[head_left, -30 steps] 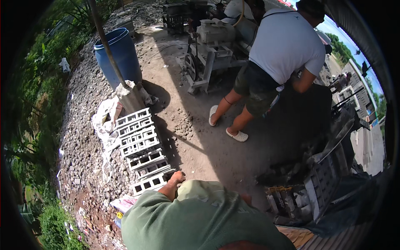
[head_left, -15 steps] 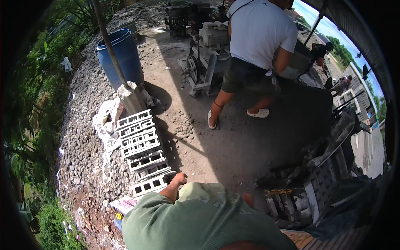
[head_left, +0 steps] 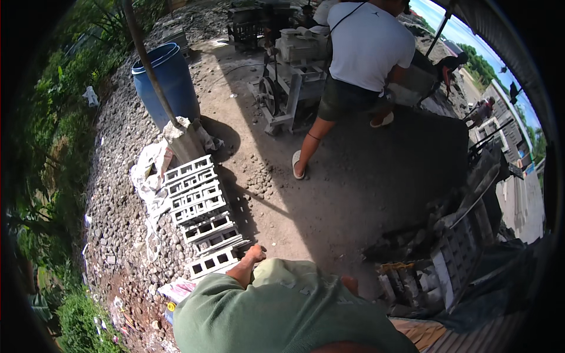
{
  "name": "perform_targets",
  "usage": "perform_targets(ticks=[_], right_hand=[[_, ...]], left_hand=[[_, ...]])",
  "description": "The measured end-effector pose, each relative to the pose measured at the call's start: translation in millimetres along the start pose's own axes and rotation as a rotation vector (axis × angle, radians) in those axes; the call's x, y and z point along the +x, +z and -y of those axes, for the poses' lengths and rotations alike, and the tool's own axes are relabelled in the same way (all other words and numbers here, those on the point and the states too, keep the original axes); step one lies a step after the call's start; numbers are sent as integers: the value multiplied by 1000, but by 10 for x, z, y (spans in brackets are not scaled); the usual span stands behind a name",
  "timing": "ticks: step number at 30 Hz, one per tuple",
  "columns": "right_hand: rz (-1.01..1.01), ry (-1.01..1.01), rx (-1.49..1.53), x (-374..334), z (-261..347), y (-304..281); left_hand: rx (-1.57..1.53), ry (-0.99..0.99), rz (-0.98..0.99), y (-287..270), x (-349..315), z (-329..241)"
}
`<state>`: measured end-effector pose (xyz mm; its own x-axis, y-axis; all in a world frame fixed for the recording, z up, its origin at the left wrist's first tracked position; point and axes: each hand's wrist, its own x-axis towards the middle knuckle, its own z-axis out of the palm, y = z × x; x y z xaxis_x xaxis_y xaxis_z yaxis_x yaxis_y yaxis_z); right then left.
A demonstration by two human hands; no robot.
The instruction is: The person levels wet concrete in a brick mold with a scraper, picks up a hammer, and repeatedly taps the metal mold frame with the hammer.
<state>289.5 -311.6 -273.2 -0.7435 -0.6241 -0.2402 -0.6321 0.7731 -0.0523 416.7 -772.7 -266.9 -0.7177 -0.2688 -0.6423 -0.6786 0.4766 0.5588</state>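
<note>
My left hand (head_left: 255,253) is at the end of a bent forearm beside my green shirt (head_left: 282,306). Its fingers look curled in, and nothing shows in them. The nearest thing to it is the end of a row of grey hollow concrete blocks (head_left: 213,263), just to its left; whether they touch I cannot tell. On the right side of my shirt a small patch of skin (head_left: 349,285) shows, perhaps part of my right arm or hand; its fingers are hidden behind the shirt.
Ahead, a person in a white shirt (head_left: 371,47) bends beside a machine with a wheel (head_left: 271,94). A blue barrel (head_left: 168,88) and a slanted pole (head_left: 147,59) stand at the far left. Broken blocks (head_left: 412,282) lie at right. Other people (head_left: 452,65) work farther off.
The person in the white shirt has shifted their legs and leaned farther to the right. The view has tilted slightly. My left hand stays beside the blocks.
</note>
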Motion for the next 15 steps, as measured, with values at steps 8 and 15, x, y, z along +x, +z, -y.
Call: perform_targets(ticks=[8,15], right_hand=[[-252,-162,-11,90,-89,301],[-121,357,1049,-4,82,295]], left_hand=[[-46,-27,-66,-37,-201,89],[-32,-54,-39,-132,-327,3]])
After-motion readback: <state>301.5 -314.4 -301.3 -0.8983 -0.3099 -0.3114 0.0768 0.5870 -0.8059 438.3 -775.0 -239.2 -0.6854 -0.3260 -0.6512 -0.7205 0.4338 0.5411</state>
